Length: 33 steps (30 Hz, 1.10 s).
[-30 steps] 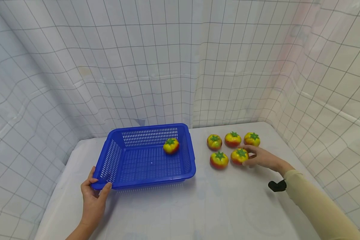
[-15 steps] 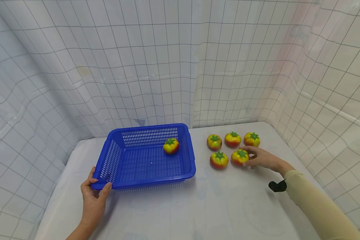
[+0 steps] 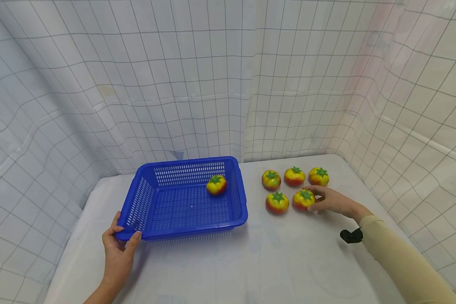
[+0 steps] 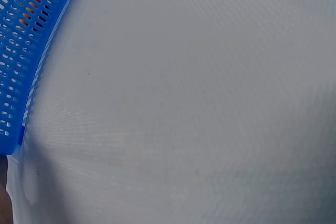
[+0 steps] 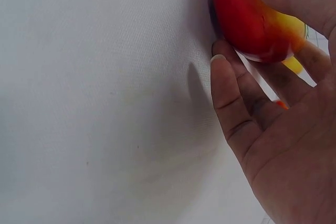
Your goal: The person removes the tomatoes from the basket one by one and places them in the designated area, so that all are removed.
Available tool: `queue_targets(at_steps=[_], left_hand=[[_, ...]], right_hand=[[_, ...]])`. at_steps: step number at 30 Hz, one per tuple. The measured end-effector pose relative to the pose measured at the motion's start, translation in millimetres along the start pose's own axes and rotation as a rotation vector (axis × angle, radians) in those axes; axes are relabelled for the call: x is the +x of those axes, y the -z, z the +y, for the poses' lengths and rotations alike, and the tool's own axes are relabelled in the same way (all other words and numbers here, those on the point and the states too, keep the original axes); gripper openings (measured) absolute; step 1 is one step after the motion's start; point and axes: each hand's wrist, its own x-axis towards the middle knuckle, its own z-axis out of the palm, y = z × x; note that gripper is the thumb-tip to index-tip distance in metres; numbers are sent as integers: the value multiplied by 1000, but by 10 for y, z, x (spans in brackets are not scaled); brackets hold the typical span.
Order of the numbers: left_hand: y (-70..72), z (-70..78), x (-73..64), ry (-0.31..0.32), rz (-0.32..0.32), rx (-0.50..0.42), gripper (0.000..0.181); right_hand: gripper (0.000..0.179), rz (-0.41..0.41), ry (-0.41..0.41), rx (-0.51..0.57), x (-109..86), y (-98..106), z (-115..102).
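In the head view my left hand [image 3: 118, 255] grips the near left corner of a blue plastic basket [image 3: 190, 230], thumb over the rim. The left wrist view shows the basket's slotted wall [image 4: 18, 72] and a sliver of the hand [image 4: 4, 205]. One red-and-yellow tomato [image 3: 216, 185] with a green leafy top sits inside the basket, towards its right end. On the right, my right hand [image 3: 334, 202] holds a similar tomato [image 3: 303, 200] on the table. In the right wrist view the thumb lies on that tomato [image 5: 244, 22], with fingers around its other side.
Close to the right hand lie a front-left tomato [image 3: 277, 203] and a back row: left tomato [image 3: 271, 180], middle tomato [image 3: 294, 176] and right tomato [image 3: 319, 177]. A white cloth covers the table [image 3: 228, 270]. Gridded white curtains [image 3: 197, 84] enclose the back and sides.
Between one second and half a second ago, the right hand and its tomato shifted very slightly to the right. The left hand and basket stay in place.
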Motion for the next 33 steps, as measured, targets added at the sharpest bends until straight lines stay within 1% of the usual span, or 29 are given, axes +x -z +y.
queue_targets(at_steps=[7,14,22,28,33], left_hand=[[3,9,-4,-2,-1,8,42],[3,21,-12,-12,-11,-11,42],[0,13,-4,7,-8,27,42],[-6,5,-2,7,-7,-2,42],[-3,8,-2,8,-7,3,42]], right_hand=[[70,-3,-3,15,4,-8,-5],[72,-8,-6,21,1,-12,1],[74,-9,4,21,7,-10,11],[74,-7,-5,18,17,-11,-6],[74,-8,-6,9,14,-5,1]])
